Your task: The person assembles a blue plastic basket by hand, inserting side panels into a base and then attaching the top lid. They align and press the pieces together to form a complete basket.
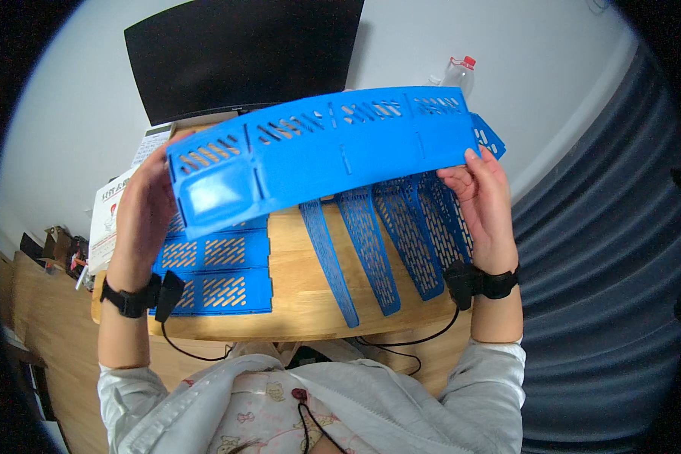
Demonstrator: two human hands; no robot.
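Clearly, both hands are raised and hold one long blue panel [299,163] across the upper middle of the frame, above the tabletop [291,272]. Its left end is somewhat lower than its right end, and slanted slots run along its upper part. The left hand [138,219] has its grip closed on the left end; its fingertips are mostly hidden. The right hand [486,198] pinches the lower right corner, with the thumb tip at the edge and the other fingers just under it.

Below, at the centre right, blue dividers [367,250] with many holes stand side by side, their upper parts covered by the panel. At the centre left, flat slotted blue pieces [225,261] lie on the tabletop. A black monitor [242,60] stands at the upper left, and a clear bottle [458,76] with red cap at the upper right. A dark curtain [601,280] hangs along the right side.
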